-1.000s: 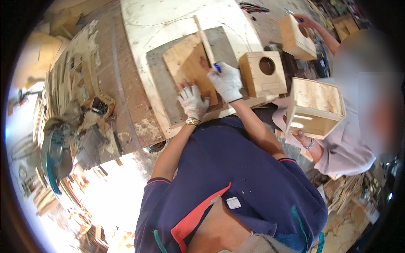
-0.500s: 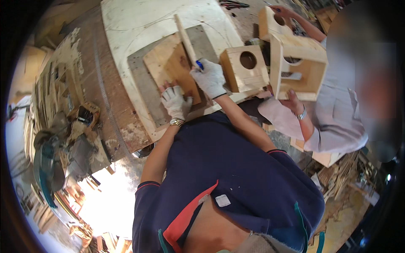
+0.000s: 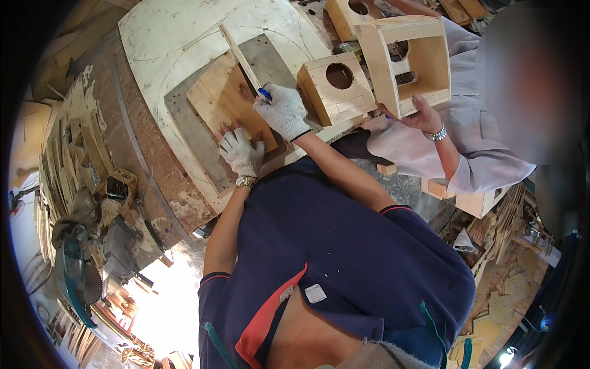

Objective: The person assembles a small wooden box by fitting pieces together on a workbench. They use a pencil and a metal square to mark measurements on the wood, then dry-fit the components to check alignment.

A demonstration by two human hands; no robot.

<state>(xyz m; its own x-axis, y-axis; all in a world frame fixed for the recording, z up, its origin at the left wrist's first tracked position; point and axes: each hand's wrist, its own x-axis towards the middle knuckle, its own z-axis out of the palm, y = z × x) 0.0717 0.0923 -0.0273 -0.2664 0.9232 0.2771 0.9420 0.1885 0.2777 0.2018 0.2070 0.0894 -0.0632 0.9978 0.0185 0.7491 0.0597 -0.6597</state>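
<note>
Raised toward the bench since the first frame, an open-fronted wooden box sits in a co-worker's hand at right. Nearest, the person's gloved left hand lies flat, fingers spread, gripping nothing, on a plywood panel. The gloved right hand curls around a blue pen-like tool by the panel's right edge; whether it also grips the wooden strip I cannot tell. Beneath the panel is a grey board; a round-holed box stands right of it, and a white sheet extends beyond.
</note>
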